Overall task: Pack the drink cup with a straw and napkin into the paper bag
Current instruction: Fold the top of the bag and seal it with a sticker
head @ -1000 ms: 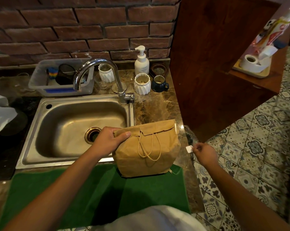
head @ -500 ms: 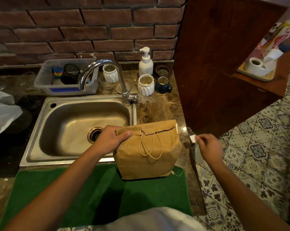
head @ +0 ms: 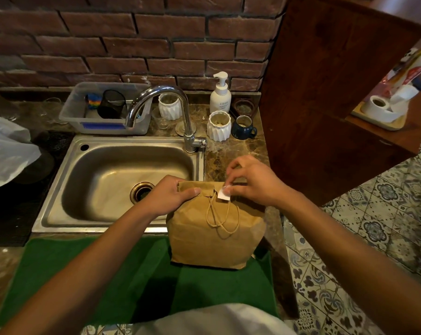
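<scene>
A brown paper bag (head: 216,233) stands upright on a green mat (head: 122,281), its top folded over and its twine handles hanging down the front. My left hand (head: 168,195) grips the folded top at its left corner. My right hand (head: 255,181) pinches a small white sticker (head: 224,194) and presses it against the fold near the middle. The cup, straw and napkin are not visible; the folded top hides the inside of the bag.
A steel sink (head: 122,180) with a curved tap (head: 178,112) lies behind the bag. White ribbed cups (head: 218,125), a soap pump (head: 220,93), a blue mug (head: 243,128) and a plastic tub (head: 103,110) line the back. A dark wooden cabinet (head: 325,93) stands to the right.
My right hand has come in from the counter's right edge with the white sticker and now rests on the bag's folded top. The left hand keeps its hold on the fold.
</scene>
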